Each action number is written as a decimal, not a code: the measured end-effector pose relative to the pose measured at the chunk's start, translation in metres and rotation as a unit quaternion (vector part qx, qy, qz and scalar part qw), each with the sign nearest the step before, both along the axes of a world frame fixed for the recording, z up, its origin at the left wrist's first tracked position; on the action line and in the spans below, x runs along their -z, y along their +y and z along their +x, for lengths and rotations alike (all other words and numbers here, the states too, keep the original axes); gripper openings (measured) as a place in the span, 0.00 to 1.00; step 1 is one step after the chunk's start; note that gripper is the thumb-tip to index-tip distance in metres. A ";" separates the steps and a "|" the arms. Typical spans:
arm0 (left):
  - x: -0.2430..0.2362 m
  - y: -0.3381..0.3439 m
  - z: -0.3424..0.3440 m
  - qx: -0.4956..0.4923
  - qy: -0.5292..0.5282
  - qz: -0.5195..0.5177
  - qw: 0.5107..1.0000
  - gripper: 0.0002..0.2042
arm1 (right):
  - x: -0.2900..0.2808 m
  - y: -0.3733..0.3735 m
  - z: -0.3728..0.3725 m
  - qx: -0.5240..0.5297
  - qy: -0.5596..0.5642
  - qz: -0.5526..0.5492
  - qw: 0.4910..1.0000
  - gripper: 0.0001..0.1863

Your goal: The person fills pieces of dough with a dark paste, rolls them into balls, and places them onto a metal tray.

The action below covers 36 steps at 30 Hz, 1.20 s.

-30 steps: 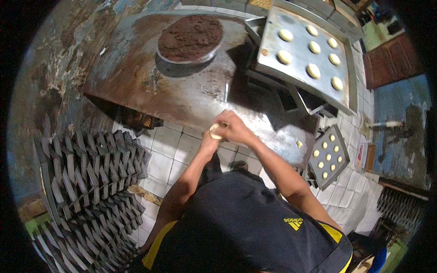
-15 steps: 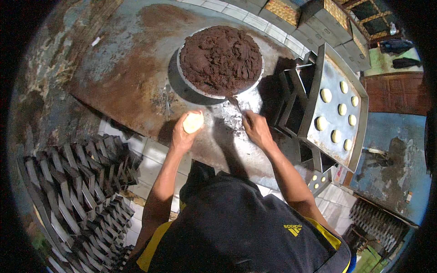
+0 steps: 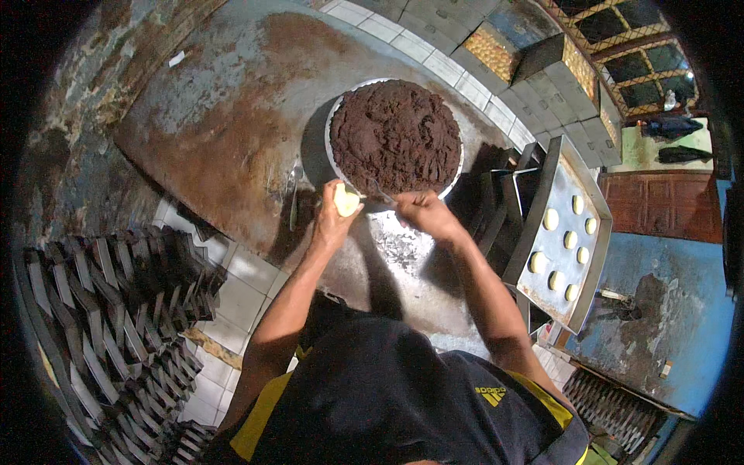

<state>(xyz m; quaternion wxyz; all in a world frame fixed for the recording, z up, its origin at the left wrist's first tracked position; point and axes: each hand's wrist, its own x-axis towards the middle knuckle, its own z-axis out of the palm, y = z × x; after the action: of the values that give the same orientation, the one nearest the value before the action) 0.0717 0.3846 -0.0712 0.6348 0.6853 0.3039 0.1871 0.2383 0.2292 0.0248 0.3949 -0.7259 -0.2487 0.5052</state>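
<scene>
My left hand (image 3: 329, 217) holds a flattened piece of pale yellow dough (image 3: 346, 198) at the near edge of a round bowl. My right hand (image 3: 426, 213) is closed on a metal spreading tool (image 3: 386, 197) whose end is at the bowl's rim, beside the dough. The bowl (image 3: 331, 147) is heaped with dark brown paste (image 3: 394, 136). It sits on a stained metal worktable (image 3: 201, 132). Another slim metal utensil (image 3: 294, 205) lies left of the bowl. To the right, a baking tray (image 3: 527, 287) bearing several round dough pieces (image 3: 570, 239) rests on stacked trays.
Dark angled metal pans (image 3: 116, 302) are stacked at the lower left, with more at the lower right (image 3: 604, 399). Square metal tins (image 3: 546, 81) stand beyond the table at the upper right. A wooden cabinet (image 3: 659, 204) and a worn blue surface (image 3: 666, 287) are on the right.
My hands have parted from their earlier clasp, and the right one has taken the tool. Since half a second ago they have drawn closer at the bowl's edge. The view has also shifted.
</scene>
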 end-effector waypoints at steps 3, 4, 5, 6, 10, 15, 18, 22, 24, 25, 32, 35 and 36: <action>-0.010 -0.016 0.037 0.008 -0.028 0.052 0.998 0.33 | 0.003 -0.007 -0.058 0.000 -0.412 0.026 0.911 0.15; -0.014 -0.025 0.052 -0.014 -0.049 0.134 0.990 0.32 | 0.022 -0.017 -0.074 -0.008 -0.562 0.014 0.827 0.18; -0.022 -0.028 0.059 0.015 -0.039 0.146 0.988 0.30 | 0.035 -0.028 -0.089 0.000 -0.555 0.003 0.832 0.21; -0.030 -0.032 0.063 0.040 -0.029 0.160 0.986 0.28 | 0.039 -0.038 -0.100 0.004 -0.548 -0.004 0.837 0.23; -0.018 -0.038 0.051 0.052 0.073 0.097 0.991 0.19 | 0.031 -0.102 -0.116 0.016 -0.520 -0.035 0.853 0.18; -0.020 -0.092 0.020 0.186 -0.034 -0.114 0.975 0.35 | 0.062 -0.150 -0.105 0.189 -0.456 0.093 0.865 0.23; -0.037 -0.159 -0.007 0.300 -0.096 -0.073 0.946 0.38 | 0.020 -0.158 -0.098 0.388 -0.064 0.168 0.904 0.31; -0.052 -0.222 -0.033 0.278 0.025 0.142 0.950 0.28 | -0.031 -0.212 -0.170 0.075 -0.513 0.039 0.854 0.31; -0.070 -0.250 -0.032 0.268 -0.075 -0.141 0.950 0.27 | -0.037 -0.247 -0.185 0.049 -0.620 0.207 0.755 0.33; -0.078 -0.271 -0.048 0.264 -0.074 -0.235 0.933 0.26 | -0.035 -0.268 -0.191 0.112 -0.584 0.218 0.774 0.35; -0.121 -0.356 -0.080 0.375 -0.083 -0.310 0.870 0.23 | -0.033 -0.365 -0.242 0.252 -0.483 0.195 0.815 0.36; -0.130 -0.384 -0.086 0.377 -0.102 -0.270 0.880 0.16 | -0.035 -0.389 -0.252 0.330 -0.450 0.188 0.808 0.33; -0.130 -0.394 -0.086 0.374 -0.114 -0.250 0.886 0.16 | -0.033 -0.395 -0.254 0.374 -0.396 0.186 0.818 0.33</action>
<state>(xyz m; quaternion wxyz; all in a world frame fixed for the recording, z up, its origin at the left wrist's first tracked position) -0.0145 -0.0099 0.0585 0.8380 0.5410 -0.0124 -0.0696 -0.0162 -0.1655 0.0577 0.5480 -0.8135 -0.1821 -0.0683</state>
